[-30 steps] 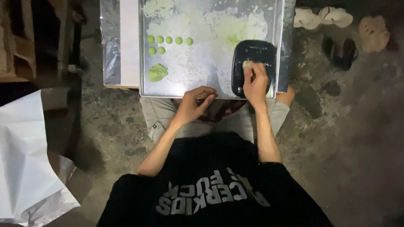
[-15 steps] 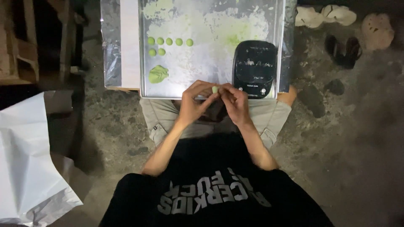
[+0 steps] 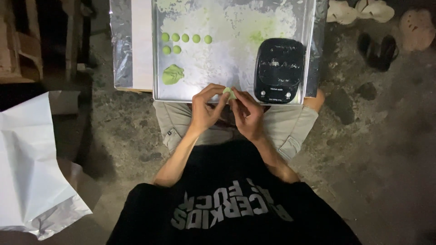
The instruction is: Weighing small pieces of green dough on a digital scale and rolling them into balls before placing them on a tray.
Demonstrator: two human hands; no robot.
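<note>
**Green dough pinched between both hands at the tray's near edge**

Your left hand and right hand meet just below the middle of the frame, at the lower rim of the metal tray. Between the fingertips of both hands you pinch a small piece of green dough; the fingers of each hand curl in around it, grasping it from either side. Just right of your hands, a black kitchen scale sits on the tray. In the tray's upper left, seven small green dough balls lie in two rows, five above and two below. Under them rests a larger green dough lump, apart from your hands. Crumpled white paper lies at the lower left of the frame.
</note>
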